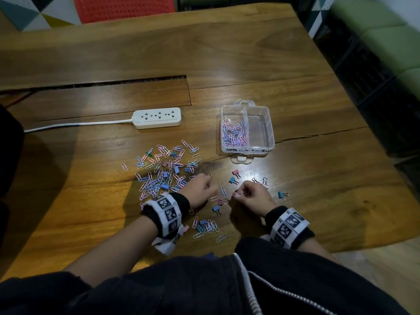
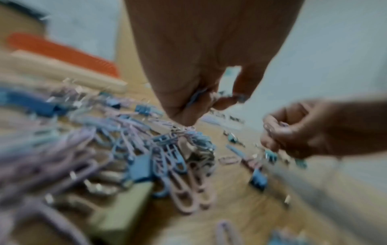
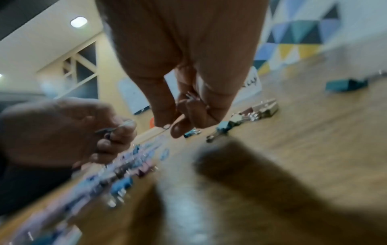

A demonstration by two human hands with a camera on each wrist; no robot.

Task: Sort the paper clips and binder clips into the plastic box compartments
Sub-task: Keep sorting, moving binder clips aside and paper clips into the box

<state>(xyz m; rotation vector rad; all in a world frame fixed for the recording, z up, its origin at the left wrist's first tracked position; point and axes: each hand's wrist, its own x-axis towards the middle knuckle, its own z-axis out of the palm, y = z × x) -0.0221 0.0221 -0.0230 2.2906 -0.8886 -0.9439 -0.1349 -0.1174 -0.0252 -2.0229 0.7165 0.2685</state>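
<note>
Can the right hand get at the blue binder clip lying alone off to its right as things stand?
Probably yes. The blue binder clip lies alone on bare table just right of the right hand, nothing between them. But that hand already pinches small clips, so its fingers aren't free.

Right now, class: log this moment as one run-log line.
left hand: holds paper clips | right hand: holds clips | plastic box: left compartment has paper clips, right looks empty | pile: unsorted

Wooden table [image 1: 227, 53] — red chair [image 1: 123, 6], geometric-patterned wall [image 3: 297, 33] behind.
</note>
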